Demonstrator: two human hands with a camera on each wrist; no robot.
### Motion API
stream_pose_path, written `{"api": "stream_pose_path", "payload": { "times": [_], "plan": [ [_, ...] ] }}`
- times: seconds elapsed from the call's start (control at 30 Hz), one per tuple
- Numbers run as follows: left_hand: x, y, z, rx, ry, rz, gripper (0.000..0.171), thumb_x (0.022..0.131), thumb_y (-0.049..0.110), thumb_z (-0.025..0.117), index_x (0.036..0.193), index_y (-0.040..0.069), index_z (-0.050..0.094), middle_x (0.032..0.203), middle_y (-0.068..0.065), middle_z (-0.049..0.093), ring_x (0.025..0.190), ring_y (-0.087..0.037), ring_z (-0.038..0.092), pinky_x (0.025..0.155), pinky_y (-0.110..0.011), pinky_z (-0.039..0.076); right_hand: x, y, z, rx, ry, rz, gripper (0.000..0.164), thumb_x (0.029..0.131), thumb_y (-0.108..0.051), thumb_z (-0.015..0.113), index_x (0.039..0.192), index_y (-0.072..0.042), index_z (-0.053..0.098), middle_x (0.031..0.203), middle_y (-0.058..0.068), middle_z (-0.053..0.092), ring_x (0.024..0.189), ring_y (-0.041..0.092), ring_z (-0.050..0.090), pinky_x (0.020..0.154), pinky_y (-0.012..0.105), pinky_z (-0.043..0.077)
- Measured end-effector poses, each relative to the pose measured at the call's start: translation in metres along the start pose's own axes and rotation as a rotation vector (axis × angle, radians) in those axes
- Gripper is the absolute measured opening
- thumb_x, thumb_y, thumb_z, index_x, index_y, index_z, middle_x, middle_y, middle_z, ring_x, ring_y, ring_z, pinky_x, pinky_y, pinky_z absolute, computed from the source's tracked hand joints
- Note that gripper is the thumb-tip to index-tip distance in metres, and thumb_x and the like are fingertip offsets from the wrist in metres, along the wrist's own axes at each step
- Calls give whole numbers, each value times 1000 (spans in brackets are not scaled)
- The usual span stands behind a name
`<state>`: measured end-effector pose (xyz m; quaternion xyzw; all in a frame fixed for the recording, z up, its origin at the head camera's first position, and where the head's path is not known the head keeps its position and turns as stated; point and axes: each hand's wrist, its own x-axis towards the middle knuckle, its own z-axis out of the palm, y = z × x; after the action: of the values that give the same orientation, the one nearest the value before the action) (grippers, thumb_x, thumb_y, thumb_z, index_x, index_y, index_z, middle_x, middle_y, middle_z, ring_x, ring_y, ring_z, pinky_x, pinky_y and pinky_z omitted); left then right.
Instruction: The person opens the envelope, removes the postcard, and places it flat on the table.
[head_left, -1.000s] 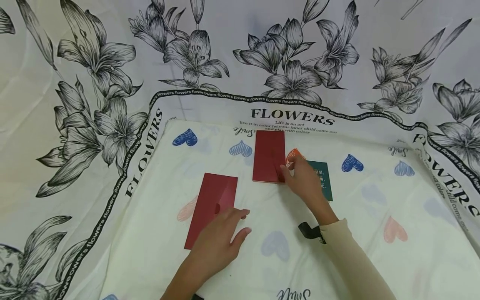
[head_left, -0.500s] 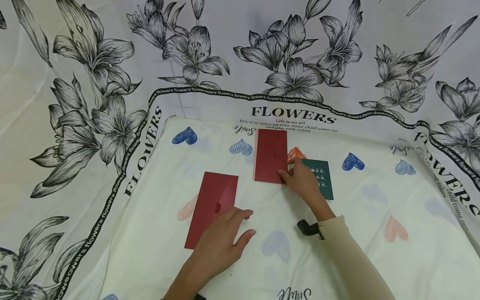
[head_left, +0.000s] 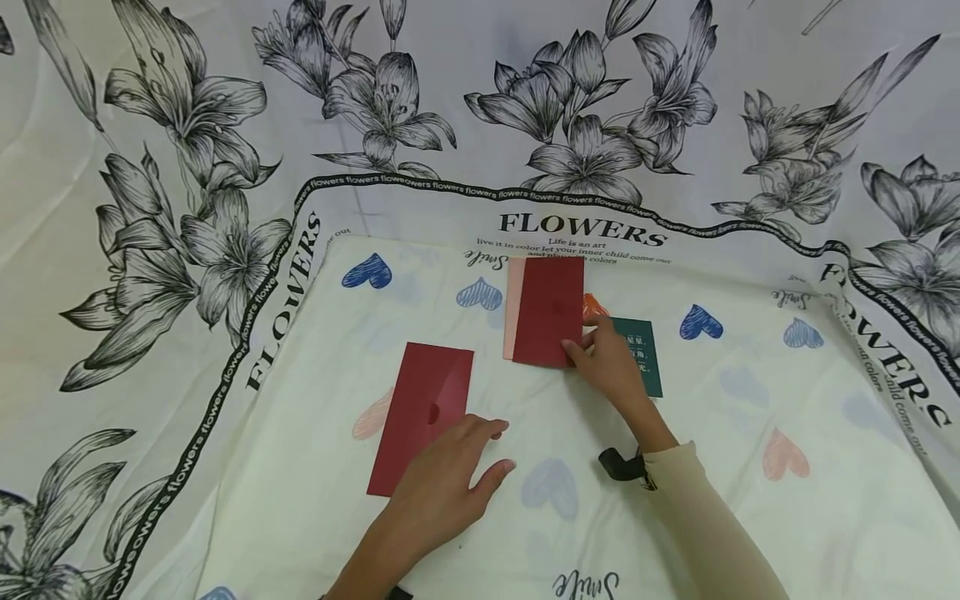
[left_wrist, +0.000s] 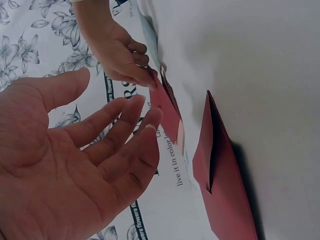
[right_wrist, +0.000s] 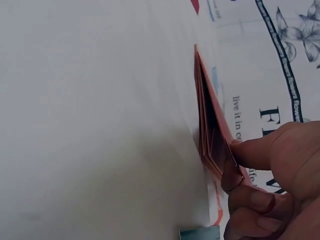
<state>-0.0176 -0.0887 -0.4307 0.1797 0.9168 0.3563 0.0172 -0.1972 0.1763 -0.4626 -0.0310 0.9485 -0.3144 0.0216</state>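
My right hand pinches the lower right edge of a red paper envelope near the back of the cloth. A pale pink layer shows along its left side. From the right wrist view, the thumb and a finger hold the upper sheet lifted from several stacked layers beneath. A second red envelope lies to the left, its flap partly raised in the left wrist view. My left hand overlaps its lower right part in the head view, fingers loose and holding nothing.
A dark green card with white characters lies behind the right hand, partly hidden by it. Everything rests on a cream cloth printed with hearts. A white flower-printed sheet surrounds it at the back and left.
The top red envelope in my right hand has shifted slightly right, uncovering the pale pink layer on its left. My left hand has barely moved.
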Motion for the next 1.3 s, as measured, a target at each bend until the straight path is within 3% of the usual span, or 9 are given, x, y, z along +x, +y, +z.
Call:
{"api": "stream_pose_path", "payload": {
  "times": [0.4, 0.7, 0.93, 1.13, 1.3],
  "plan": [
    [2, 5, 2, 1, 4, 22, 40, 105, 33, 68, 140, 16, 62, 127, 2, 67, 117, -13, 64, 91, -39, 57, -23, 4, -15, 92, 87, -81, 57, 103, -26, 72, 145, 2, 47, 87, 9, 73, 78, 22, 57, 64, 34, 45],
    [5, 6, 4, -9, 1, 9, 45, 105, 36, 67, 144, 16, 59, 128, 3, 66, 117, -14, 64, 90, -40, 58, -61, -6, -34, 173, 108, -107, 54, 103, -27, 73, 145, -4, 47, 81, 4, 67, 68, 20, 52, 57, 31, 42],
    [10, 11, 5, -56, 60, -17, 56, 104, 39, 68, 153, 21, 49, 131, 11, 63, 119, -10, 64, 86, -37, 58, -93, -14, -46, 209, 123, -137, 53, 102, -25, 74, 146, -7, 49, 83, 1, 69, 66, 18, 52, 56, 29, 42],
    [17, 19, 7, -183, 102, -40, 70, 104, 44, 67, 162, 24, 34, 144, 13, 54, 127, -4, 59, 86, -34, 58, -126, -18, -51, 271, 132, -126, 53, 102, -27, 74, 146, -12, 49, 85, -3, 71, 64, 16, 52, 55, 30, 43],
    [24, 25, 9, -375, 59, -72, 75, 105, 53, 61, 165, 29, 25, 151, 17, 48, 130, -6, 59, 87, -32, 58, -149, -20, -51, 360, 123, -109, 51, 101, -23, 76, 144, -16, 50, 81, -3, 69, 56, 15, 48, 53, 30, 43]
  ]
}}
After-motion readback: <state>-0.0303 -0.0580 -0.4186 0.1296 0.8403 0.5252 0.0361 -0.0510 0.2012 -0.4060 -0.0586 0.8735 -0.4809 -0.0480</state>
